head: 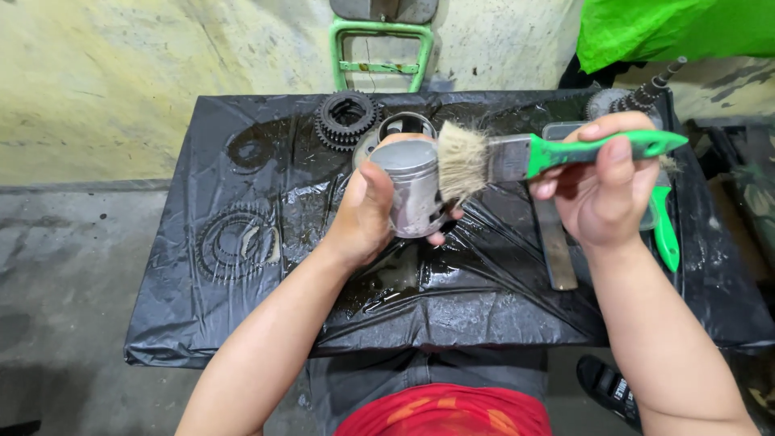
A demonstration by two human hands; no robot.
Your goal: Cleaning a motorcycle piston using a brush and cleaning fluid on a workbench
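Above black sheet (pixel 242 161), hands gripping piston (pixel 413 190), brush (pixel 517 156).

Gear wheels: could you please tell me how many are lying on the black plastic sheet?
3: a stacked pair at the sheet's far edge, another flat at left, one at the far right corner on a shaft; more may be hidden.

— Walls and floor?
— Stained yellowish wall (pixel 121 81); grey concrete floor (pixel 56 282).
— Furniture?
— Green metal frame (pixel 379 48) against the wall; low table (pixel 242 323) wrapped in black plastic sheeting; green cloth (pixel 678 28) upper right.

Mechanic's workshop: oily gears (pixel 347 119), grimy concrete floor (pixel 64 266).
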